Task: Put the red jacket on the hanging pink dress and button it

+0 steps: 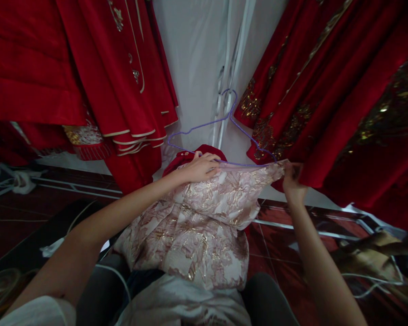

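Observation:
A pale pink garment [204, 217] with gold floral pattern hangs down in front of me from a purple wire hanger [221, 122]. My left hand [200, 167] is closed over the garment's top and the hanger's lower bar, beside a bit of red fabric [190, 156]. My right hand [292, 179] pinches the garment's right upper corner at the hanger's right end. The hanger's hook points up towards the white wall.
Red embroidered garments [115, 77] hang at the left, and more red and gold garments [326, 90] at the right. A white wall [197, 54] lies between them. Dark red floor tiles [279, 240] and loose cables [17, 181] lie below.

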`<state>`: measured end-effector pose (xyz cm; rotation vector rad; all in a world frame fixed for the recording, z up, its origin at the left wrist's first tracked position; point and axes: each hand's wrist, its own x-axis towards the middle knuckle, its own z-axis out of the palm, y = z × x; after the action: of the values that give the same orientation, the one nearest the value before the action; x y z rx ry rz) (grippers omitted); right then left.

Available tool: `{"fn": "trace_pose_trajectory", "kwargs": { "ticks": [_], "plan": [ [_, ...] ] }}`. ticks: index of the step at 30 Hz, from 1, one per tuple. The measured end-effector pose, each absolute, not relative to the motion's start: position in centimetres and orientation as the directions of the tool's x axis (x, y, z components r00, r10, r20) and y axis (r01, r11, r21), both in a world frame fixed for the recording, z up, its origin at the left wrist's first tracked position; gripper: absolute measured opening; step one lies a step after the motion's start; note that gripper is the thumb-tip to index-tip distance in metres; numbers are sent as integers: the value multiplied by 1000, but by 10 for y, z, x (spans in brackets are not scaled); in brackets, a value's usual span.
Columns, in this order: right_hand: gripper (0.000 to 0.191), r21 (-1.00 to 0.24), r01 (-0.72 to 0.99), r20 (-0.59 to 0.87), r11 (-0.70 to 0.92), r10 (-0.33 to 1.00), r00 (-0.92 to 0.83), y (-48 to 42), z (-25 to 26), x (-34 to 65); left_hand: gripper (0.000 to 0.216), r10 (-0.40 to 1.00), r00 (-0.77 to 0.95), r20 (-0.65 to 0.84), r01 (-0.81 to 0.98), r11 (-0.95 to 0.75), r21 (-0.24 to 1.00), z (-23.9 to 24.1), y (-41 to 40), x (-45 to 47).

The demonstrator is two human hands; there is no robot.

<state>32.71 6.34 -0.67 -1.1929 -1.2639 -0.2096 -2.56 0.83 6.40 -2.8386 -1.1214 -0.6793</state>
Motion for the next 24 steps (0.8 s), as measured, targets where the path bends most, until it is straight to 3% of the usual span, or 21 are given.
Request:
{"fn": "trace_pose_trajectory", "kwargs": {
  "ticks": [5, 12, 15, 18, 21, 24],
  "plan": [
    [39, -525, 679, 837, 513, 455, 303, 76, 45, 301, 30, 642, 655, 398, 615, -760, 212, 60, 13, -21],
    [33, -434, 783, 760, 446, 647, 53, 71, 91, 263, 35, 639, 570, 517, 449, -769, 455, 56, 31, -10],
    [37, -410, 798, 765, 442, 643, 37, 65, 92, 268, 35, 680, 356, 641, 406, -731, 549, 63, 41, -30],
    [41, -387, 808, 757, 444, 653, 4, 61, 96, 274, 35, 719, 4, 695, 468, -616, 634, 66, 49, -72],
    [44, -404, 790, 736, 461, 677, -19, 61, 99, 275, 33, 718, -272, 641, 469, -483, 740, 56, 54, -121],
    [46, -438, 766, 715, 471, 699, -21, 65, 97, 273, 26, 746, -388, 541, 430, -372, 823, 37, 60, -156]
  ]
}}
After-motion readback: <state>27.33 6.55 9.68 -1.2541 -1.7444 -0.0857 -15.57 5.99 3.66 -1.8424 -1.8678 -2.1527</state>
